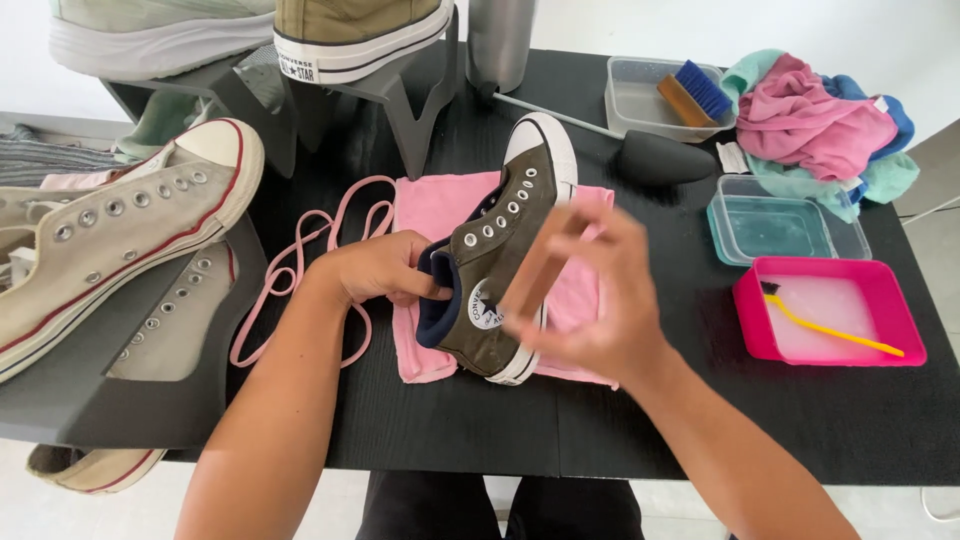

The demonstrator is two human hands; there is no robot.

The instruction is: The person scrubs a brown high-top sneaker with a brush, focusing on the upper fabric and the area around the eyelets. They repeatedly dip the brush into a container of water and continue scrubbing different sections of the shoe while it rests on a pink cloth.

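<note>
An olive-green high-top sneaker (500, 250) with a white sole and no laces lies on a pink cloth (435, 205) in the middle of the black table (560, 430). My left hand (375, 268) grips its dark blue collar at the heel. My right hand (610, 320), blurred by motion, is against the shoe's side and closed on a brown oblong brush (545, 270). Pink laces (300, 270) lie loose left of the cloth.
At right sit a pink tub (750, 330) with a yellow toothbrush, a teal-tinted clear tub (735, 245), a clear tub (625, 80) holding a blue brush, a cloth pile (810, 120) and a black shoe tree (660, 158). Beige sneakers (120, 230) lie at left, with more shoes on grey stands behind.
</note>
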